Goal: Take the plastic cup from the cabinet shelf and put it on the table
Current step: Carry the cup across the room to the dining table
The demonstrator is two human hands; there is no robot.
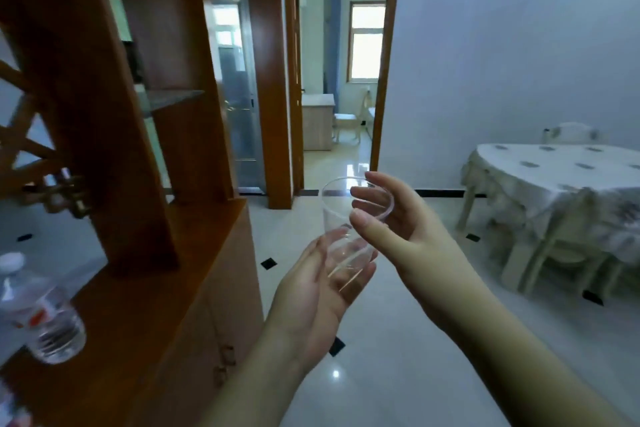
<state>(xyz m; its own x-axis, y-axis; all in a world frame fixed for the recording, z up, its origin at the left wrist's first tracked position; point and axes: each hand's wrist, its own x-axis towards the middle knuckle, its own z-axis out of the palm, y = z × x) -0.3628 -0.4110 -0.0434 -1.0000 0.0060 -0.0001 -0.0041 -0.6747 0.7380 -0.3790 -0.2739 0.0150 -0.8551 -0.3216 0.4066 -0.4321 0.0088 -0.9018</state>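
A clear plastic cup (337,215) is held upright in mid-air over the tiled floor, between both hands. My left hand (322,284) cups its base from below with the palm up. My right hand (391,218) pinches the rim, thumb on the near side and fingers over the far side. The wooden cabinet (145,288) stands to the left, its countertop beside my left forearm. The table (540,170), covered with a pale patterned cloth, stands at the right against the wall, well away from the cup.
A plastic water bottle (41,315) stands on the cabinet counter at the far left. Pale chairs (554,253) are tucked under the table's near side. An open doorway (341,80) leads to another room ahead. Glossy floor tiles lie between me and the table.
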